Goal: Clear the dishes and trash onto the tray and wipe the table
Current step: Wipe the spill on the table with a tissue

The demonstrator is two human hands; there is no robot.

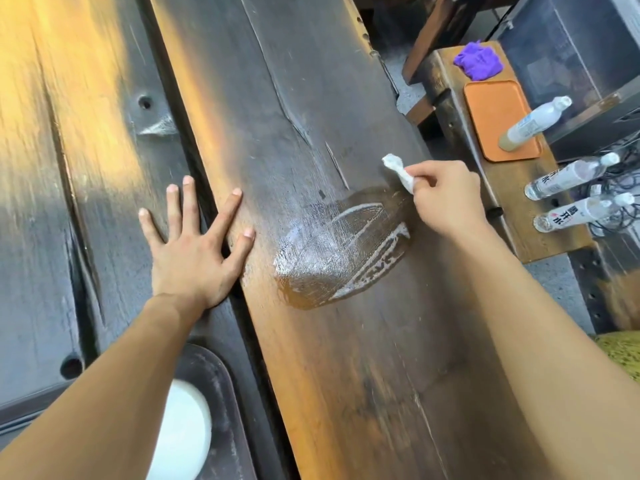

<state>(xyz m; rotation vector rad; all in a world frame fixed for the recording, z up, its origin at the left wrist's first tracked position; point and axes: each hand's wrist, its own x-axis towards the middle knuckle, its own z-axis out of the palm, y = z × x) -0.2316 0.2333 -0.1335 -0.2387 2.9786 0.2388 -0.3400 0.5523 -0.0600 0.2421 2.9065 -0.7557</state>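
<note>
Right hand (446, 199) pinches a white tissue (398, 171) above the table (346, 341); left hand (194, 244) lies spread flat.

A narrow wooden bench (540, 216) runs along the right side. On it lie a crumpled purple cloth (479, 60) at the far end and an orange mat (495, 112) just beside it. Three clear plastic bottles stand there: one (533, 123) on the mat, two (568, 176) (581, 213) nearer.

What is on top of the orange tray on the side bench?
One plastic bottle lies on the orange tray, its base end on the tray. The tray surface under the bottle is hidden.
</note>
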